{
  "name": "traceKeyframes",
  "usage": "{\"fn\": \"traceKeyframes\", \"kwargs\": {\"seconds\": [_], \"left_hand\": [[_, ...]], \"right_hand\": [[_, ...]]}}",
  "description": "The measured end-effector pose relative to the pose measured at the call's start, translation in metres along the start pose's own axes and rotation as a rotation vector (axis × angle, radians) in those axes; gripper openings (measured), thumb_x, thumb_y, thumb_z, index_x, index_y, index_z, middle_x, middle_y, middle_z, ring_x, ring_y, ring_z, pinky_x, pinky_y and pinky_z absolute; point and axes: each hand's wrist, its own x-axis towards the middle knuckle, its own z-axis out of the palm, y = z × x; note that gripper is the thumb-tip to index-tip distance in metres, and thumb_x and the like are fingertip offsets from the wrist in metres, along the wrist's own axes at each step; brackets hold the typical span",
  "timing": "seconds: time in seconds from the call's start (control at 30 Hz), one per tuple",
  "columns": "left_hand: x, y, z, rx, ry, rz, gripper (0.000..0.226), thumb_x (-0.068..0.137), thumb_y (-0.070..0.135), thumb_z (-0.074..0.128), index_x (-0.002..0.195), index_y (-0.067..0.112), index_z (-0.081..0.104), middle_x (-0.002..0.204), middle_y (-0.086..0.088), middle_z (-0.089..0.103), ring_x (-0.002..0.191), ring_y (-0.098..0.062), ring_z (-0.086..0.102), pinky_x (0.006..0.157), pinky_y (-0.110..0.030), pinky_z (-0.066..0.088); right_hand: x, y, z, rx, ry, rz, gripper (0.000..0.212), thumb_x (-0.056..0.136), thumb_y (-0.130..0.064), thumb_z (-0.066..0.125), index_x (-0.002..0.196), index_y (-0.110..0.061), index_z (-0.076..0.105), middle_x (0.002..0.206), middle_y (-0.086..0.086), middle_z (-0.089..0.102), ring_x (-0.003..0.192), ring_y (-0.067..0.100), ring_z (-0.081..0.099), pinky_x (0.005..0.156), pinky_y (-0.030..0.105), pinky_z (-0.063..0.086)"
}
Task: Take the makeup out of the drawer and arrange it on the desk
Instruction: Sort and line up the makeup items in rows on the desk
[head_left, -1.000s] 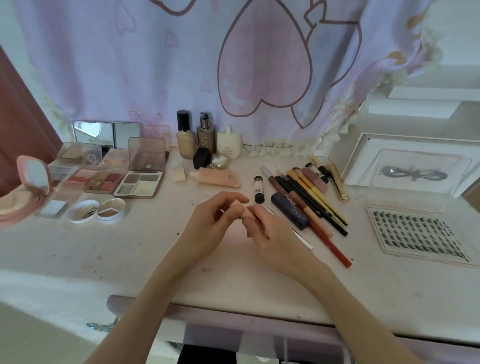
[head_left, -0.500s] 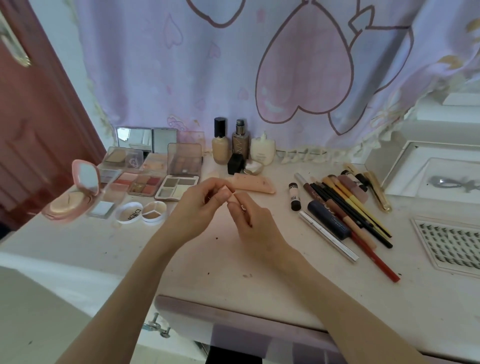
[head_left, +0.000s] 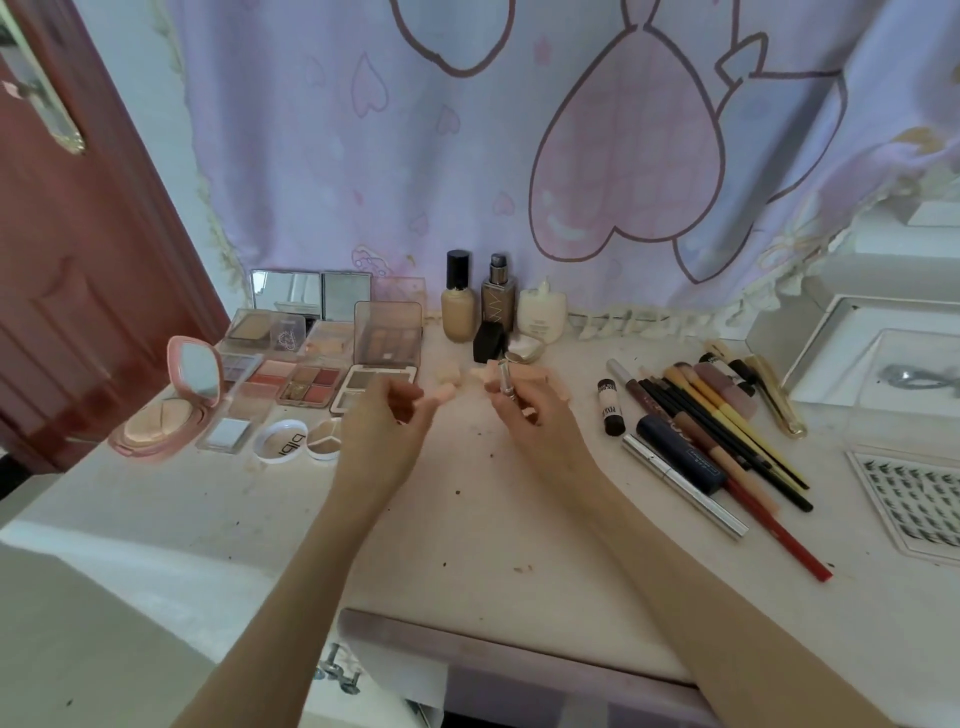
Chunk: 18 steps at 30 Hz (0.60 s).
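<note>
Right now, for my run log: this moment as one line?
left hand: pink cap | right hand: silver tube, uncapped | over desk

Palettes (head_left: 311, 382) and open compact (head_left: 171, 405) at desk (head_left: 156, 499) left; bottles (head_left: 498, 306) upright at rear centre, before curtain (head_left: 467, 156); pencils and brushes (head_left: 727, 431) fanned at right; lash tray (head_left: 914, 499) beyond, far right.
</note>
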Motion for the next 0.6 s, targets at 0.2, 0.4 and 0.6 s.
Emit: {"fn": "traceKeyframes", "kwargs": {"seconds": [0.2,0.4,0.6], "left_hand": [[-0.003,-0.01,0.029,0.169,0.038,0.064,0.022,0.09,0.03,0.058,0.083,0.012,0.047,0.07,0.003,0.052,0.069,-0.016,0.048,0.059,-0.023,0.027],[0.007,-0.009,0.043,0.281,0.047,0.101,0.025,0.093,0.03,0.052,0.084,0.006,0.048,0.082,-0.009,0.05,0.083,-0.028,0.048,0.066,-0.033,0.034],[0.004,-0.011,0.043,0.277,0.028,0.155,0.021,0.09,0.021,0.056,0.095,0.001,0.056,0.094,-0.015,0.054,0.089,-0.029,0.049,0.073,-0.03,0.035]], "right_hand": [[0.016,0.004,0.007,-0.107,0.072,-0.034,0.013,0.089,-0.02,0.06,0.094,-0.011,0.068,0.094,0.001,0.055,0.088,0.01,0.045,0.071,-0.001,0.03],[0.025,0.009,0.013,-0.202,0.041,-0.057,0.017,0.085,-0.012,0.062,0.099,-0.003,0.067,0.101,0.013,0.06,0.084,0.02,0.052,0.076,0.018,0.036],[0.032,0.01,0.021,-0.196,0.015,-0.088,0.018,0.085,-0.009,0.061,0.102,-0.008,0.066,0.099,0.01,0.064,0.085,0.02,0.057,0.079,0.026,0.045]]}}
